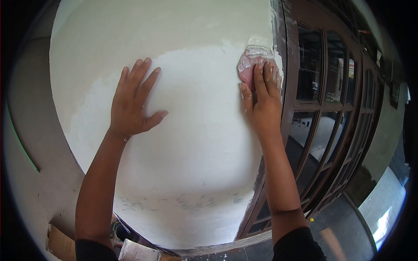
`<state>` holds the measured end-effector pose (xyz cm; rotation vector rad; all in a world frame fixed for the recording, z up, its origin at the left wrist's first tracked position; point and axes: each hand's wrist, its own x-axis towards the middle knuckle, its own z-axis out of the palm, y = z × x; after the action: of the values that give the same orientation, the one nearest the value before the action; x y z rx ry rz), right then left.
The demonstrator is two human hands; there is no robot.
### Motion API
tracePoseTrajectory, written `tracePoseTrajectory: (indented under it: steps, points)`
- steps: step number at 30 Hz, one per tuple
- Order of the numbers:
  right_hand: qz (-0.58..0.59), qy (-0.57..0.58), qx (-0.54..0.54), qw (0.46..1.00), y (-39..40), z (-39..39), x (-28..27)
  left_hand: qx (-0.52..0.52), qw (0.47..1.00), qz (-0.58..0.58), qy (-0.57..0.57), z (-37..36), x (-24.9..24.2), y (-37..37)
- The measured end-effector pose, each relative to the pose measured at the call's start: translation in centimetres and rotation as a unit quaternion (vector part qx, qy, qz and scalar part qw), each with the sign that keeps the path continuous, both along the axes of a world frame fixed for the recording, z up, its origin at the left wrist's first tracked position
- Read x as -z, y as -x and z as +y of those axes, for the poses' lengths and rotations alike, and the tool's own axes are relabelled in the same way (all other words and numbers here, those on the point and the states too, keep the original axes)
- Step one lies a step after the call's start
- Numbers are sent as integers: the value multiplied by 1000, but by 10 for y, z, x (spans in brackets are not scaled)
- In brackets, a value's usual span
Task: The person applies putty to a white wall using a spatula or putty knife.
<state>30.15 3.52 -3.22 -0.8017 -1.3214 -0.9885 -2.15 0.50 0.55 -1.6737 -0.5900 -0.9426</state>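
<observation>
A wall [191, 130] fills the middle of the view, coated with white putty below and duller grey-beige toward the top. Flat against it on the left rests my left hand [134, 102], fingers spread and nothing held. My right hand [264, 106] grips a pink putty scraper [248, 71] near the wall's right edge, fingers pressed over its face. White putty [257, 52] is smeared across the scraper's upper part, and a thick patch lies on the wall just above. The scraper's lower portion is partly hidden by my fingers.
Right beside the wall stands a dark brown wooden door [320, 106] with glass panes. Below left are a cardboard box [61, 243] and a white-smeared block-like object [137, 252]. White specks dot the dark floor tiles [259, 251].
</observation>
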Motion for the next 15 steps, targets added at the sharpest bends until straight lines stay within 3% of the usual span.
tracePoseTrajectory:
  steps: [10, 15]
  points:
    - [7, 44, -29, 999, -3, -8, 52, -1, 1000, 12, 12, 2, -1, 4]
    - [20, -29, -53, 998, 0, -14, 8, 1, 1000, 11, 17, 1, -2, 4]
